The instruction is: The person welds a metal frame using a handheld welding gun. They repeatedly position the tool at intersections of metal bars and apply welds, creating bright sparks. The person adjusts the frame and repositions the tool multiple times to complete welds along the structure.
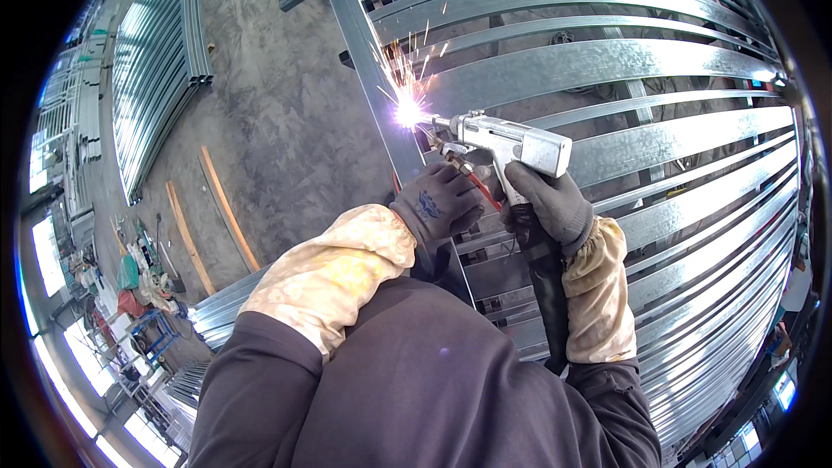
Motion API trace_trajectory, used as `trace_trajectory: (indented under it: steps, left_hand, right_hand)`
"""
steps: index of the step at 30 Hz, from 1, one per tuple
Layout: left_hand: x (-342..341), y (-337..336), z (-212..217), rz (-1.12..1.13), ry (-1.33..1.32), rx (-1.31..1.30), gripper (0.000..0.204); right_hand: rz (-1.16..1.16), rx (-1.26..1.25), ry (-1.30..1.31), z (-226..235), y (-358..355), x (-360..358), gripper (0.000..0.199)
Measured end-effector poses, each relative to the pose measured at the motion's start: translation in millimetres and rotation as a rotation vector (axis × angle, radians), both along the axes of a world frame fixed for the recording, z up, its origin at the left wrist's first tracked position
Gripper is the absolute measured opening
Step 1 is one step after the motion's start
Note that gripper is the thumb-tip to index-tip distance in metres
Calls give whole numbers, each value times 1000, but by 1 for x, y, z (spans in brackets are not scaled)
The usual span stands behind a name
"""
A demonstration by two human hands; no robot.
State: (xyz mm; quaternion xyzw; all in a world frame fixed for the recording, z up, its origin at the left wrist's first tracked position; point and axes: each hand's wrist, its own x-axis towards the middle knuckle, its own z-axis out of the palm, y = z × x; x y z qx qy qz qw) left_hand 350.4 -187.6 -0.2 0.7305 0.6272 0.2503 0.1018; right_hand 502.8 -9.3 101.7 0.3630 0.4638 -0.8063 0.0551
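My right hand [556, 208], in a dark grey glove, is wrapped round the grip of a silver welding gun [513, 140]. The gun's nozzle points left at the metal frame's long side rail [354, 30]. A bright pinkish-white glare with flying sparks [407, 104] hides the spot where the nozzle tip meets the rail. Beneath the nozzle, a thin red and brass-coloured piece [468, 173] slants down toward the grip. My left hand [433, 204], gloved too, rests by the rail just below that piece. Its fingers are curled closed, and what they hold is hidden.
Galvanized bars [555, 65] run crosswise from the rail to the right, with gaps between them. A thick black cable [546, 286] hangs from the gun past my right forearm. On the floor at left are stacked metal profiles [156, 61] and two wooden strips [227, 206].
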Motion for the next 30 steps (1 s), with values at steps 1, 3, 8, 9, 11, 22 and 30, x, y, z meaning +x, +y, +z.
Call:
trace_trajectory:
  steps: [1, 3, 8, 9, 11, 22, 30]
  left_hand:
    - [0, 0, 1, 3, 0, -6, 26]
    - [0, 0, 3, 8, -1, -19, 26]
    - [2, 1, 4, 37, 16, 16, 27]
    - [2, 1, 6, 36, 18, 19, 27]
    - [0, 2, 9, 16, 33, 1, 27]
    - [-3, 2, 10, -42, 11, -38, 27]
    - [-3, 1, 8, -42, 24, -59, 27]
  right_hand:
    - [4, 4, 3, 1, 0, 0, 26]
    - [6, 5, 4, 3, 0, 1, 26]
    - [-1, -4, 12, 1, -1, 1, 27]
    - [-5, -7, 14, 2, -1, 1, 27]
    - [-13, -13, 18, 6, -1, 0, 27]
    - [23, -22, 0, 5, 0, 3, 29]
    - [50, 8, 25, 7, 0, 4, 31]
